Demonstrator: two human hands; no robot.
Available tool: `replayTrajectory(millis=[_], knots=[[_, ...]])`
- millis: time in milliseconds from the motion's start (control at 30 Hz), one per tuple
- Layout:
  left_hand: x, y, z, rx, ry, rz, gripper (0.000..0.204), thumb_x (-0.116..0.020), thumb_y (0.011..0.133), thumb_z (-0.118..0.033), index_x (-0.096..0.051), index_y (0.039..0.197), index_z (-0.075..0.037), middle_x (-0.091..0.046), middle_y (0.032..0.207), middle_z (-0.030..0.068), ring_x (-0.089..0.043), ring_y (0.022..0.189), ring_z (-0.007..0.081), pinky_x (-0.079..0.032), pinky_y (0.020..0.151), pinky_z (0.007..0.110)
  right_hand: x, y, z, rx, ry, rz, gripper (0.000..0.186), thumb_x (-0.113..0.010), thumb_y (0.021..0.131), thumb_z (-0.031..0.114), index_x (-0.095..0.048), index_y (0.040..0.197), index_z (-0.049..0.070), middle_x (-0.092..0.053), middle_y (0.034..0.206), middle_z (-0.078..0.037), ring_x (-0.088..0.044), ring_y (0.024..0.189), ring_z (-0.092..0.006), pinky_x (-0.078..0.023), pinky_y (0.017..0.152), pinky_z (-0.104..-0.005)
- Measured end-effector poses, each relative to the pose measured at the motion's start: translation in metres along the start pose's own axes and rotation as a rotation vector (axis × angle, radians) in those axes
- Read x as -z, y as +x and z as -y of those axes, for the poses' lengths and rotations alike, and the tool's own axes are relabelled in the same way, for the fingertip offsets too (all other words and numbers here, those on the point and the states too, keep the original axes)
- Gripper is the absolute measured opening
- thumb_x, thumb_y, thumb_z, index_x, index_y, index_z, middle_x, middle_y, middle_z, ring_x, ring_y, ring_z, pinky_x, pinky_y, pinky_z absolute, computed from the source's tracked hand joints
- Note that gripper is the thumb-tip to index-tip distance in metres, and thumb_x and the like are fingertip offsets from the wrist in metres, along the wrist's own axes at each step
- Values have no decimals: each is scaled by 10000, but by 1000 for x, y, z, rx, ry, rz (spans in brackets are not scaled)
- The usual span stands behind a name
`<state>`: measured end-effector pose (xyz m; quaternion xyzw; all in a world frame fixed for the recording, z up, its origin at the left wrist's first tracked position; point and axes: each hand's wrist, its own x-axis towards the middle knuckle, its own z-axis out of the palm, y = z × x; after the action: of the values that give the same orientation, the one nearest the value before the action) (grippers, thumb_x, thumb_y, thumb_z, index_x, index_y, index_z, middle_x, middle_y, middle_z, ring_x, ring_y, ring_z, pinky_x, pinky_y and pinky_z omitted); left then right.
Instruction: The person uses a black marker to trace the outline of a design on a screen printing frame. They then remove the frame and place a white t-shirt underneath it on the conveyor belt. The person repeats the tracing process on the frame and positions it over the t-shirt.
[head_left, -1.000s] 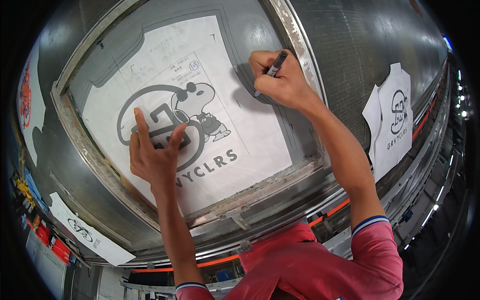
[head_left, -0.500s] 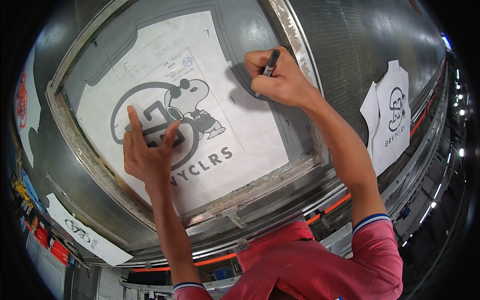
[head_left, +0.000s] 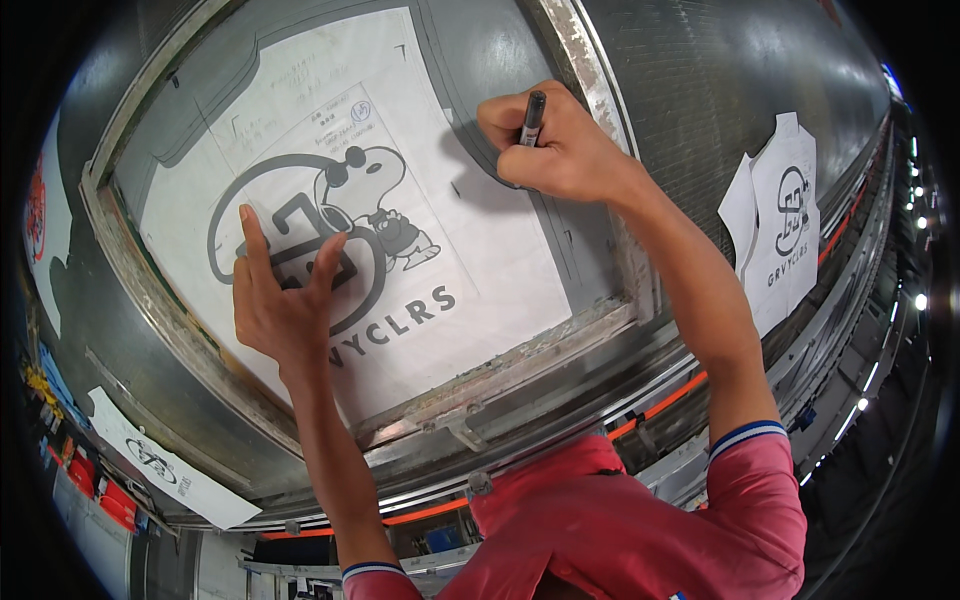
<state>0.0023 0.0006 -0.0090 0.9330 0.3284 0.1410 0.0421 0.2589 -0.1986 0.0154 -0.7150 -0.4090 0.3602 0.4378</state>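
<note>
We press our open left hand point(head_left: 285, 300) flat on the printed sheet point(head_left: 330, 220) inside the screen frame point(head_left: 590, 60), pinning it, while our right hand point(head_left: 555, 145) grips a black marker point(head_left: 533, 115) at the sheet's right edge.

My grey metal bench point(head_left: 700, 120) carried a worn metal screen frame point(head_left: 520, 365); a white printed sheet point(head_left: 470, 270) lay inside it, another paper print point(head_left: 780, 220) lay beside it.

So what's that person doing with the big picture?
A person leans over a framed printing screen with a white sheet lying on it, showing a black cartoon dog design. The left hand presses flat on the sheet with fingers spread. The right hand holds a black marker, tip down by the sheet's upper right edge. Another printed sheet lies off to the right.
</note>
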Motion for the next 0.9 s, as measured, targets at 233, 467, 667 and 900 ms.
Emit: replayTrajectory(millis=[233,467,667,900], knots=[[-5,1,4,-72,10,-58,971,-860,667,-695,-649,1416,-114,-495,714,-16,-495,565,135,-398,474,308,3,2,-2,22,-54,62,231,-551,653,122,-332,628,56,-284,565,-24,-263,535,-133,-216,496,-348],[-4,1,2,-63,4,-44,962,-856,678,-691,-649,1415,-109,-498,706,-14,-499,567,133,-398,477,304,5,2,-3,-2,-71,96,234,-544,644,125,-322,612,57,-283,557,-26,-264,531,-139,-220,494,-356],[-7,1,1,-83,-33,-86,942,-873,677,-652,-653,1412,-107,-497,705,-8,-498,569,150,-401,484,314,15,-5,3,-5,7,120,176,-628,717,150,-497,651,51,-415,558,-23,-353,530,-119,-261,504,-352],[-2,0,0,-77,-44,-82,904,-894,690,-590,-651,1419,-114,-518,708,-2,-500,574,157,-410,494,312,23,-89,-4,59,359,-325,116,-671,853,128,-625,879,25,-609,770,-19,-537,673,-91,-432,604,-270]])
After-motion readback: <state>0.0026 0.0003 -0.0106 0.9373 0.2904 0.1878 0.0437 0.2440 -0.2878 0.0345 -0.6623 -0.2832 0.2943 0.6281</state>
